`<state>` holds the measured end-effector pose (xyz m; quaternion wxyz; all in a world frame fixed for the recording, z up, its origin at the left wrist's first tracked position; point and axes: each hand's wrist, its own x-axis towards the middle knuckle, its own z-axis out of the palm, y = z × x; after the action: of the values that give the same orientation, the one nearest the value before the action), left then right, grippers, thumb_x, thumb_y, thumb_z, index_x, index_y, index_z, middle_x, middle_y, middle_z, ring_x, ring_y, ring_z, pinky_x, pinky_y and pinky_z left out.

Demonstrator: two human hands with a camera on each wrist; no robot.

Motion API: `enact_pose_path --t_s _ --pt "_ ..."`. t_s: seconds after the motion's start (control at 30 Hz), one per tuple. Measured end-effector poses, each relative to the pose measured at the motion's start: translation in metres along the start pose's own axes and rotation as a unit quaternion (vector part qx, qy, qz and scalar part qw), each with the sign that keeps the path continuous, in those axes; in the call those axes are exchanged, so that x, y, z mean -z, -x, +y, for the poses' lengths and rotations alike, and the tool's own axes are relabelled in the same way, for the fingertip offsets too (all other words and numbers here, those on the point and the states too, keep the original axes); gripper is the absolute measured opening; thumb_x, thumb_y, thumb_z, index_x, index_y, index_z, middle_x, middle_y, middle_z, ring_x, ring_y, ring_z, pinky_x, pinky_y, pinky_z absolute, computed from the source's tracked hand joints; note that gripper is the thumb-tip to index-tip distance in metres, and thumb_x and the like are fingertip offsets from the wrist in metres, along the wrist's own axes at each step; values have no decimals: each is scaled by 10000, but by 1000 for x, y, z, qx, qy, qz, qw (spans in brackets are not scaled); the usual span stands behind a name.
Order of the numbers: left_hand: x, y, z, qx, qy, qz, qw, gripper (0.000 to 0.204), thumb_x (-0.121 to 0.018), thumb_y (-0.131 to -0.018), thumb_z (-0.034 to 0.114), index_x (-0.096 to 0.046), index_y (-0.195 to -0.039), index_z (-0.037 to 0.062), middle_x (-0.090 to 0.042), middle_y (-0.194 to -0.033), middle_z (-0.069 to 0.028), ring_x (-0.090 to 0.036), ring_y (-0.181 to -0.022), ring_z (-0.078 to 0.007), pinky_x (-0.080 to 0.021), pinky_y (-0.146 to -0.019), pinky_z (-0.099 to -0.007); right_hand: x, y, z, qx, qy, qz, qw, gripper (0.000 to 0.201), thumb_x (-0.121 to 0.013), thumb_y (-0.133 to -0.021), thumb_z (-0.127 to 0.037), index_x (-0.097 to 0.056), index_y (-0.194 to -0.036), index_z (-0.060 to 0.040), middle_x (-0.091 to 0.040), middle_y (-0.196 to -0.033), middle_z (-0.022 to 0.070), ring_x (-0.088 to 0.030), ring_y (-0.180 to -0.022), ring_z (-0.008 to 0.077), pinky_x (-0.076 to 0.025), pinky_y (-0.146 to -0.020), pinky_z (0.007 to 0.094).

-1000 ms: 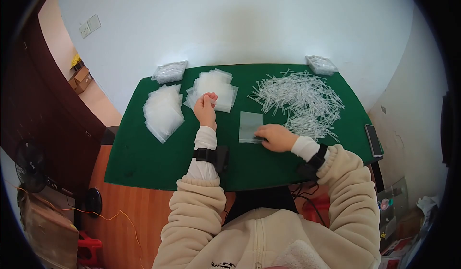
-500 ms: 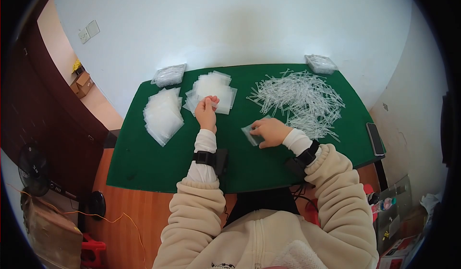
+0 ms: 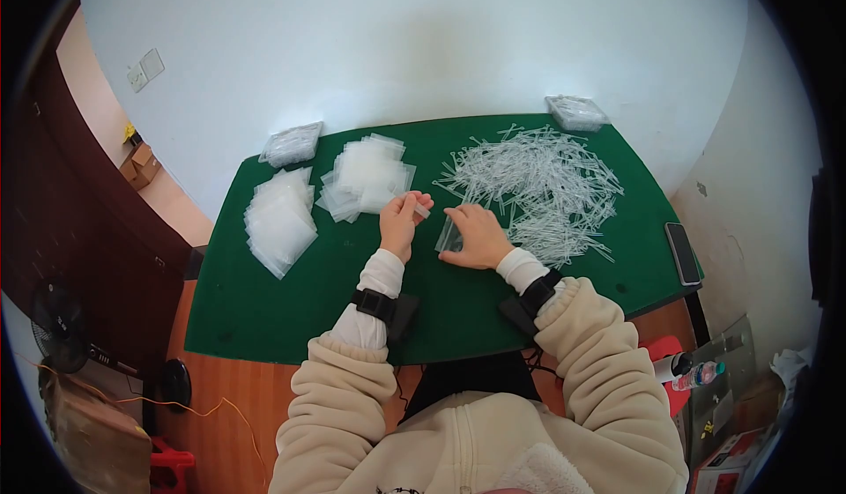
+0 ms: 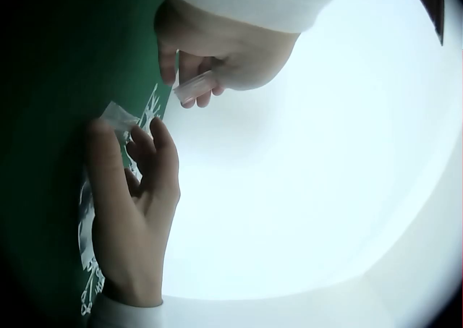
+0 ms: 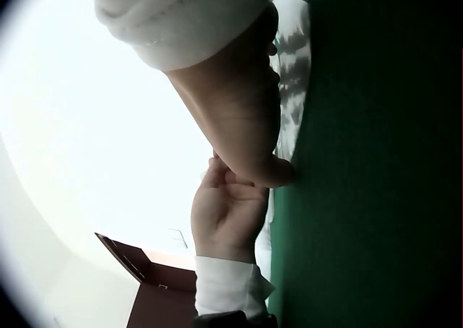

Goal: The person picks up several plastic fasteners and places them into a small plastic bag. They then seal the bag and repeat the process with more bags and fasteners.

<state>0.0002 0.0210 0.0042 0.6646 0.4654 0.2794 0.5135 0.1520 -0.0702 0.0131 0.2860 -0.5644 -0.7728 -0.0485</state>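
Observation:
My left hand (image 3: 401,227) pinches a short, clear plastic piece (image 4: 194,88) between thumb and curled fingers; its exact kind I cannot tell. Just to its right, my right hand (image 3: 480,237) grips a small clear zip bag (image 3: 447,235) by its edges, thumb on the near side and fingers on the far side. In the left wrist view, a corner of that bag shows at the right thumb's tip. Beyond the right hand lies a big loose heap of thin clear plastic sticks (image 3: 538,177). Behind the left hand is a fanned pile of clear bags (image 3: 368,163).
Another pile of clear bags (image 3: 280,221) lies at the left of the green table (image 3: 291,318). Filled clear packs stand at the back left (image 3: 293,144) and back right (image 3: 577,113). A phone (image 3: 681,253) rests at the right edge. The wall rises directly behind.
My right hand has picked the flat bag up off the table and brought it left. My left hand has moved right, away from the bag pile, so the two hands are closer together.

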Motion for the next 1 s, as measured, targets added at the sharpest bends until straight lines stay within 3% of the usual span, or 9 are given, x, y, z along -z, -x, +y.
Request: enact_pose_path --t_s 0.13,0.27,0.57,0.67,0.8,1.0 --pt "-2 5 -3 8 16 7 1000 255 -459 -906 188 -500 -1041 -24 -575 -1020 -131 -580 -934 -220 -464 -804 -319 -13 -1 0 -45 -7 -32 998 774 -692 -539 -397 -432 -1160 -16 -490 -1029 153 -445 -1002 312 -359 -851 415" --pt "-4 5 1 21 44 16 999 263 -455 -906 189 -485 -1063 -19 -565 -1045 -131 -572 -960 -223 -459 -811 -321 -19 0 5 -49 -15 12 999 820 -697 -523 -393 -400 -1189 -17 -487 -1044 160 -443 -1009 317 -354 -870 409" --pt "-8 10 2 69 66 9 995 257 -436 -911 197 -464 -1081 7 -546 -1096 -118 -552 -1006 -215 -442 -830 -332 -13 -2 3 -75 -73 5 995 809 -705 -519 -346 -388 -1189 -21 -486 -1025 157 -448 -997 322 -358 -870 401" --pt "-9 10 4 72 77 10 994 258 -434 -913 204 -463 -1080 10 -550 -1092 -114 -547 -1014 -210 -438 -830 -336 1 -6 -5 -56 -94 112 988 764 -699 -532 -301 -393 -1178 -29 -487 -1001 143 -453 -979 314 -365 -853 396" --pt "-18 17 6 79 83 6 993 260 -435 -913 211 -463 -1079 13 -557 -1083 -105 -542 -1013 -201 -433 -830 -341 11 -9 -9 -46 -106 165 979 716 -691 -543 -261 -405 -1159 -37 -486 -982 126 -460 -961 305 -365 -844 396" --pt "-29 24 -2 85 86 -3 993 253 -433 -915 198 -467 -1079 8 -564 -1071 -100 -542 -994 -191 -437 -812 -332 13 -10 -12 -22 -115 183 976 680 -696 -547 -231 -425 -1138 -31 -493 -957 119 -486 -920 293 -391 -814 381"
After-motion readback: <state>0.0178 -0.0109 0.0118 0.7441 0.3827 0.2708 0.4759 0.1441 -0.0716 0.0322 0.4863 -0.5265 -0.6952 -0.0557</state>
